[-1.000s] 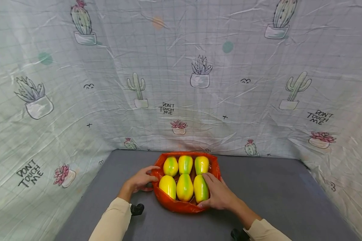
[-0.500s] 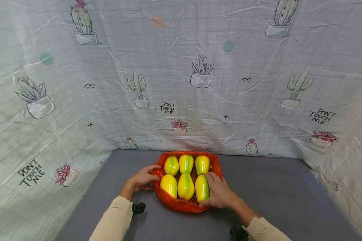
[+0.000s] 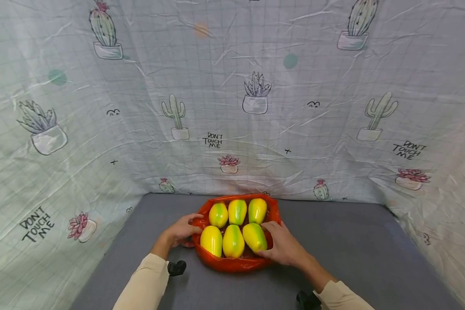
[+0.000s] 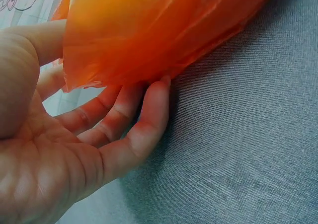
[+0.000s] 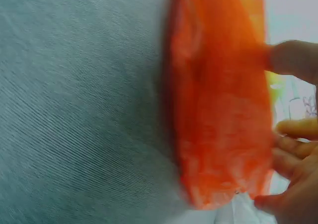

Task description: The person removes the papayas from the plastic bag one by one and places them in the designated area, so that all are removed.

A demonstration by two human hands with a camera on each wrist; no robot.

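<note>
An open orange-red plastic bag (image 3: 232,265) lies on the grey surface, holding several glossy yellow-green mangoes (image 3: 234,241) in two rows. At the bag's left side my left hand (image 3: 182,231) holds its rim; in the left wrist view the bag's film (image 4: 149,40) passes between the upper digit and the lower curled fingers (image 4: 151,110). My right hand (image 3: 284,245) is at the right rim, with thumb and fingertips around the tilted front right mango (image 3: 255,237). The right wrist view, blurred, shows digits (image 5: 293,60) over the rim and others against the bag's outside.
A grey cloth-covered table (image 3: 345,245) spreads around the bag. Behind and beside it hangs a wrinkled pale sheet (image 3: 232,86) printed with cacti. Dark wrist devices (image 3: 176,268) sit at both sleeves.
The front row of mangoes has shifted left, and the front right one has tilted, with its upper end leaning left. The right-hand fingers have moved with it. My left hand stays at the rim.
</note>
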